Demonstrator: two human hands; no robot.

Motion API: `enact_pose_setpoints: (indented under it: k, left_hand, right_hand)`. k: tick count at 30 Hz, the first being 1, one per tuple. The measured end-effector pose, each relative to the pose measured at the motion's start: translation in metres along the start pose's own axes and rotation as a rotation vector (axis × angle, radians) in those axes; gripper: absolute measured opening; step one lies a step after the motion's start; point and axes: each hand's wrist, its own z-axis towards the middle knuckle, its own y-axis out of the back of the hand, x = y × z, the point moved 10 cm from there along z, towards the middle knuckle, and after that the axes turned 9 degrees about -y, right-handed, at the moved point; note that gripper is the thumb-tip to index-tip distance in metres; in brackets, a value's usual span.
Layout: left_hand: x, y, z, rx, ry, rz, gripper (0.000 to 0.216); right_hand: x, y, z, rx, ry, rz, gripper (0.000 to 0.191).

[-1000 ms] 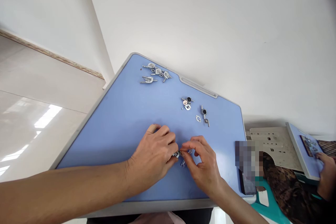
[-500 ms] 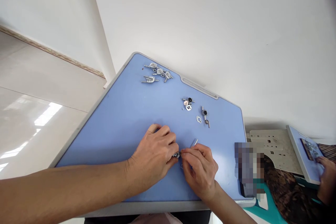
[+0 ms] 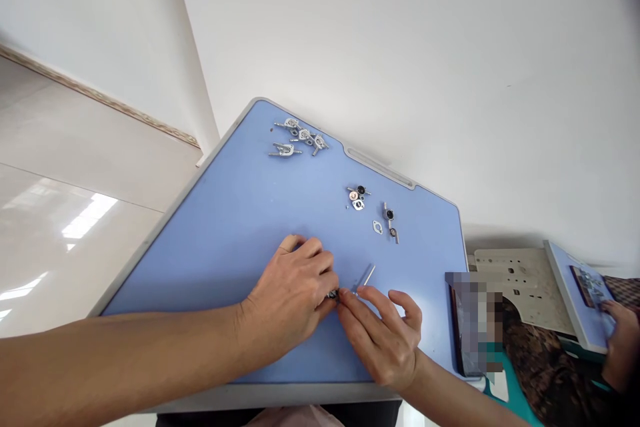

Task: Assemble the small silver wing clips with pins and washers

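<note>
My left hand (image 3: 293,297) rests on the blue table (image 3: 240,213), fingers closed round a small metal fitting (image 3: 334,295) at its fingertips. Facing it, my right hand (image 3: 385,333) pinches the other side of the same fitting with thumb and forefinger, the other fingers spread. A thin metal rod (image 3: 367,275) sticks up just beyond the right fingers; I cannot tell whether it is joined to the fitting. Loose small parts (image 3: 373,210) lie further back on the table. A cluster of several similar metal fittings (image 3: 299,138) lies at the far left corner.
A white wall stands right behind the table. To the right are a beige perforated plate (image 3: 520,277) and a second blue table (image 3: 575,293), with another person's hand (image 3: 617,340) at it. Shiny tiled floor lies to the left.
My right hand has turned from a raised pinch over the fitting to a lower grip, its fingers stretched out. The thin rod now shows beyond it. The left hand has hardly moved.
</note>
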Motion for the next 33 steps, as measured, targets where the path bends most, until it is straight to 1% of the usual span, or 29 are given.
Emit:
enact_pose_setpoints:
  k: [2,5,8,10,11,13,15,17,18,20,22,23,25,26,29,31,33]
  left_hand:
    - [0.000,0.000,0.000,0.007,0.003,-0.007,0.010]
    - [-0.001,0.000,0.001,0.006,0.007,-0.022,0.009]
    - [0.000,0.000,0.001,0.015,0.026,-0.039,0.009]
    - [0.001,-0.001,0.001,0.028,0.040,-0.046,0.007]
    - [0.001,-0.001,0.001,0.033,0.045,-0.047,0.006]
    - [0.001,-0.001,0.001,0.042,0.048,-0.044,0.005]
    - [0.000,-0.001,0.001,0.048,0.047,-0.035,0.004]
    - [-0.001,-0.001,0.000,0.050,0.047,-0.028,0.004]
    - [-0.001,-0.001,0.000,0.051,0.050,-0.027,0.003]
    - [0.000,-0.001,0.000,0.060,0.059,-0.026,0.003]
    - [0.000,-0.002,0.000,0.078,0.072,-0.031,0.003]
    - [0.000,-0.003,0.000,0.086,0.078,-0.034,0.003]
    - [0.000,-0.004,0.000,0.100,0.086,-0.039,0.002]
    - [0.000,-0.004,0.000,0.103,0.088,-0.041,0.001]
    - [-0.001,-0.003,0.001,0.096,0.098,-0.042,0.002]
    - [0.000,-0.002,0.001,0.089,0.109,-0.042,0.003]
    - [0.000,-0.002,0.001,0.094,0.118,-0.046,0.004]
  right_hand:
    - [0.004,-0.001,0.003,0.059,0.006,0.008,0.029]
    - [0.000,-0.003,0.004,0.140,-0.053,0.066,0.028]
    - [-0.013,0.002,-0.002,0.133,-0.165,0.132,0.028]
    - [-0.022,0.006,-0.009,0.118,-0.250,0.137,0.028]
    - [-0.026,0.005,-0.013,0.134,-0.291,0.122,0.026]
    - [-0.028,-0.003,-0.021,0.231,-0.356,0.060,0.022]
    - [-0.025,-0.016,-0.026,0.371,-0.393,-0.022,0.028]
    - [-0.023,-0.028,-0.030,0.480,-0.436,-0.095,0.033]
    - [-0.025,-0.032,-0.031,0.517,-0.466,-0.125,0.031]
    - [-0.031,-0.036,-0.033,0.564,-0.514,-0.153,0.019]
    - [-0.041,-0.030,-0.034,0.547,-0.547,-0.119,0.006]
    - [-0.047,-0.023,-0.032,0.514,-0.556,-0.076,0.006]
    - [-0.059,-0.002,-0.025,0.419,-0.552,0.040,0.020]
    - [-0.062,0.007,-0.020,0.395,-0.522,0.093,0.024]
    - [-0.057,0.029,0.001,0.369,-0.337,0.207,0.025]
    - [-0.052,0.035,0.013,0.375,-0.243,0.228,0.026]
    - [-0.048,0.032,0.021,0.399,-0.187,0.209,0.030]
